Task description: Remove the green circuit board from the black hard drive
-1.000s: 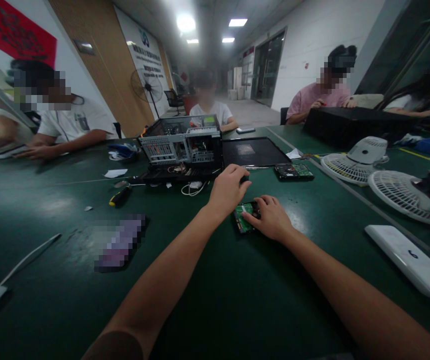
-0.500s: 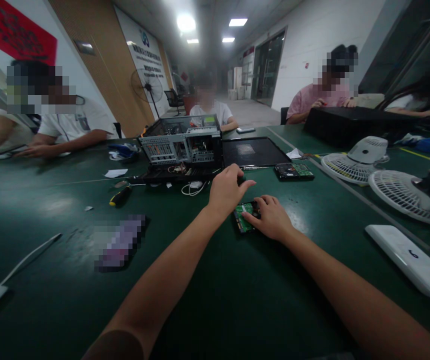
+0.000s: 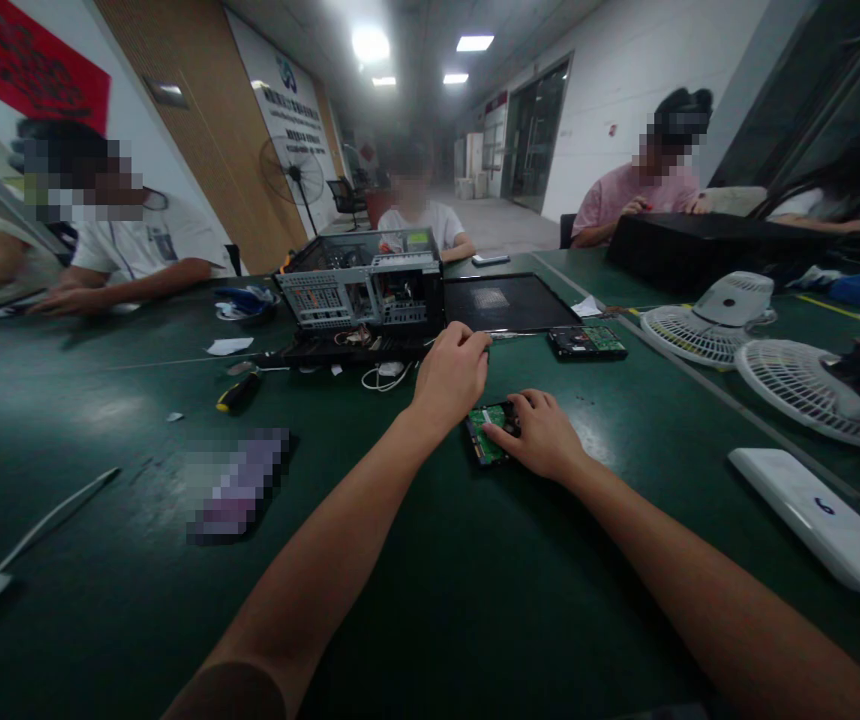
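A hard drive (image 3: 481, 440) with its green circuit board facing up lies on the table. My right hand (image 3: 542, 430) grips it from the right, thumb across the board and fingers over the far edge. Just above and left of the drive is my left hand (image 3: 454, 370), raised, its fingers curled together; whatever they hold, if anything, is hidden. Past the left hand stands an opened computer case (image 3: 362, 295), its metal frame showing. A second hard drive (image 3: 587, 343) rests to the right, near a black side panel (image 3: 509, 302).
A yellow-and-black screwdriver (image 3: 239, 391) and a blurred-out phone-like object (image 3: 246, 485) lie on the left. White fan parts (image 3: 707, 320) and a white oblong device (image 3: 812, 515) occupy the right. Several people sit around the green table (image 3: 430, 620), one behind a black box (image 3: 677, 250).
My left hand's thumb, stretched out before, has folded in against the fingers, and the hand has shifted slightly left. My right hand stays on the hard drive.
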`<control>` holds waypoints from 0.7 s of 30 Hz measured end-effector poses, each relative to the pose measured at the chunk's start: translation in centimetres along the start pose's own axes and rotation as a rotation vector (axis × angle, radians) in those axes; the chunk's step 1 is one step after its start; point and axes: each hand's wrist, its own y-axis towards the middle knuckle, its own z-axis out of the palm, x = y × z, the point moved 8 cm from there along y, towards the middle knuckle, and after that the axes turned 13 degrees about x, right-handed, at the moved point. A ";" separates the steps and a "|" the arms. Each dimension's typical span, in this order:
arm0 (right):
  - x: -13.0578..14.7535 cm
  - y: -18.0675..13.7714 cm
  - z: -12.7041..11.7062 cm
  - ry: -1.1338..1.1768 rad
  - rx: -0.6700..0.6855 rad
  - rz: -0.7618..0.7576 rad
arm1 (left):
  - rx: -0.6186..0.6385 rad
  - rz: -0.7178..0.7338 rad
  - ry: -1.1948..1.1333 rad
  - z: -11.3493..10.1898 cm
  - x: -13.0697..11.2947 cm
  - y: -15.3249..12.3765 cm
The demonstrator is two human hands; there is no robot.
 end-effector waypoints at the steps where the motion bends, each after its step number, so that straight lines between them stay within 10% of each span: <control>1: 0.0 0.0 0.0 -0.003 -0.002 -0.002 | 0.011 0.010 0.009 0.1 0.0 0.0; 21: 0.0 0.0 0.1 0.000 -0.004 -0.011 | -0.042 -0.081 -0.118 0.7 1.3 0.1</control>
